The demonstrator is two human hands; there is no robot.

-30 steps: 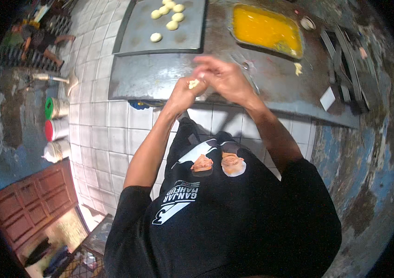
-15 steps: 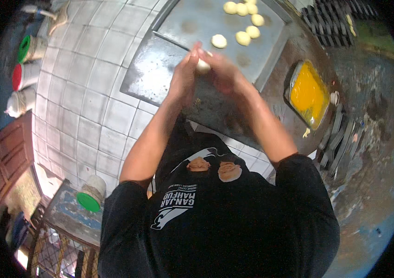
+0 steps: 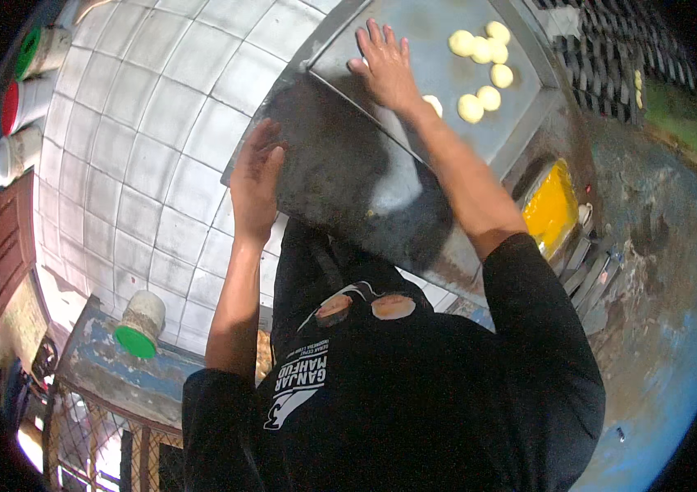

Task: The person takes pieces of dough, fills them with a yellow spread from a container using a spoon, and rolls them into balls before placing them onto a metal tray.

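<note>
My right hand (image 3: 387, 72) lies spread and palm down over the left part of a shallow metal baking tray (image 3: 422, 25). A sliver of something pale shows by its thumb; what is under the palm is hidden. Several round, pale yellow dough balls (image 3: 480, 49) sit in a loose curve on the tray, right of that hand. One more dough ball (image 3: 433, 105) is partly covered by my right wrist. My left hand (image 3: 258, 176) hangs empty at the left edge of the dark work table (image 3: 324, 156), its fingers slightly curled and apart.
A tub of bright yellow paste (image 3: 551, 205) stands right of the tray, with long metal tools (image 3: 593, 275) near it. Dark ridged racks (image 3: 603, 49) and a green board (image 3: 685, 131) are at far right. Lidded buckets (image 3: 29, 102) line the left side of the tiled floor (image 3: 152, 156).
My hands were together around a dough ball and have parted. The right has moved forward onto the tray and spread; the left has drawn back left, empty. The view has shifted slightly.
</note>
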